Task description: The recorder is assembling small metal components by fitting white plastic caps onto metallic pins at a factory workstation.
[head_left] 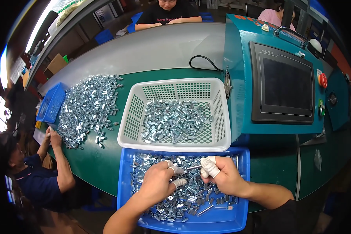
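Many metal pieces (182, 195) lie in white basket (173, 148), blue tray (218, 225).

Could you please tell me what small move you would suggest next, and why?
I would perhaps hold the right hand steady and let the left hand check the tip of the metal rod: the right hand grips the rod, its tip points toward the left hand, and whether a small metal piece sits there is hard to tell. Loose metal pieces lie below in the blue tray.
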Demonstrator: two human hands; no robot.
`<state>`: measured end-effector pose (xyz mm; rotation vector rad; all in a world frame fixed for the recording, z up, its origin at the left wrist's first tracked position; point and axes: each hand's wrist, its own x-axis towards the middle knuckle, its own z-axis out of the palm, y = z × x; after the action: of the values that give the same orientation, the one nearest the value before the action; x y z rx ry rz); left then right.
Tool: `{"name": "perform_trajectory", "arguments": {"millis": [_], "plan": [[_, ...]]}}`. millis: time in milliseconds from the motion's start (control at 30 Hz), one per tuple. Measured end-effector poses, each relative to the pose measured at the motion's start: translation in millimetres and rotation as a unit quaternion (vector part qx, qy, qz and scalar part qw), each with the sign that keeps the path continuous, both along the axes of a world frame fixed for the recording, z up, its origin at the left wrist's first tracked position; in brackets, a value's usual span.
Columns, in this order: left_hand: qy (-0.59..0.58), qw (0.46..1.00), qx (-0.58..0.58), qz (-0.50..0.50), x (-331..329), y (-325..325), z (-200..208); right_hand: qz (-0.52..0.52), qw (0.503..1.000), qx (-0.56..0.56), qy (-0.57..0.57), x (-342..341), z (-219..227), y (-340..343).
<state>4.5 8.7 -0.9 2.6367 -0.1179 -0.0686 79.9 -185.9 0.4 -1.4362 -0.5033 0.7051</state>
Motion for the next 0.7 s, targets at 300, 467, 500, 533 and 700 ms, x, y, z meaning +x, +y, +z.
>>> {"name": "perform_trajectory", "arguments": {"millis": [300,467,500,533,700], "plan": [[-0.034,0.976,-0.209,0.056,2,-1,-6,-0.038,0.999,0.021,-0.031,-2,-10,-1],[-0.034,0.93,-0.343,0.128,2,6,8,-0.08,0.996,0.026,-0.02,6,-2,5],[-0.038,0.925,-0.36,0.119,2,6,7,-0.081,0.996,0.024,-0.017,7,-2,5],[-0.043,0.919,-0.376,0.11,3,6,7,-0.069,0.997,0.022,-0.016,7,-1,4],[-0.063,0.918,-0.39,0.033,0,1,7,0.013,0.999,-0.024,-0.036,4,1,2]]}}
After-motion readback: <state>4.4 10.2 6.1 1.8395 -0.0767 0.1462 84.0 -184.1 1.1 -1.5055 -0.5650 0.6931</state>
